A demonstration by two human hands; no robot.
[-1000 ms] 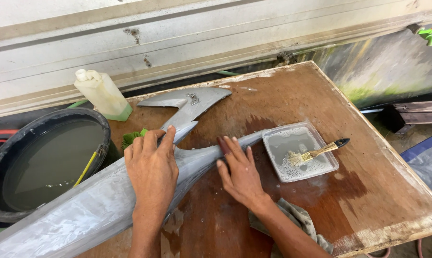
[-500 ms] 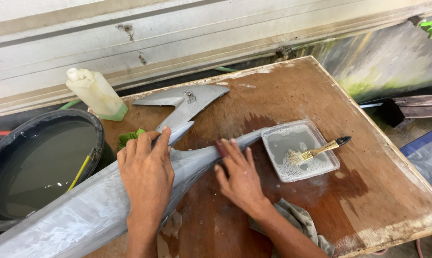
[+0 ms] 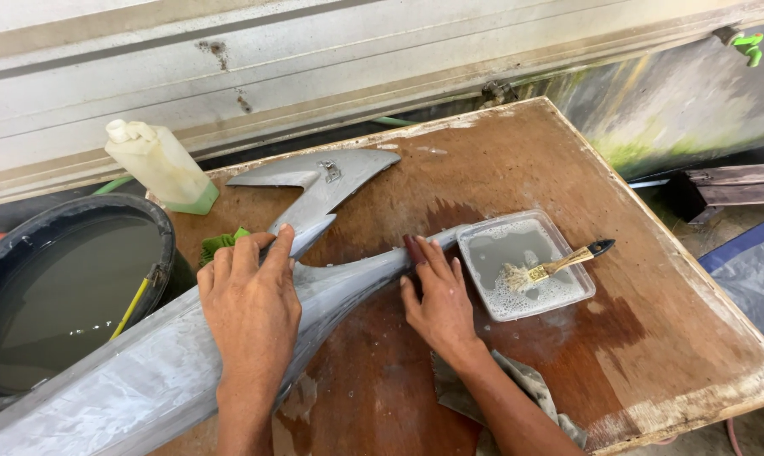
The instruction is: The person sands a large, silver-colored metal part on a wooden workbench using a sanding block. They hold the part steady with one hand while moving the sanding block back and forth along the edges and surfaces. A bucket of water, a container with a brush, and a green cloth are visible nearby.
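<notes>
A long grey body panel lies across the wet wooden table, its narrow end reaching toward a tray. My left hand rests flat on top of the panel, fingers together. Pressed against the panel's narrow front part is my right hand, with a small dark reddish piece under its fingertips. A second, smaller grey panel piece lies behind the long one. A bit of green cloth shows beside my left hand.
A clear plastic tray of soapy water holds a paintbrush. A pale plastic bottle stands at the back left. A black tub of murky water sits left of the table. A grey rag lies near the front edge.
My right hand has slid a little along the panel's narrow end toward the tray. My left hand stays flat on the panel. The view has shifted slightly.
</notes>
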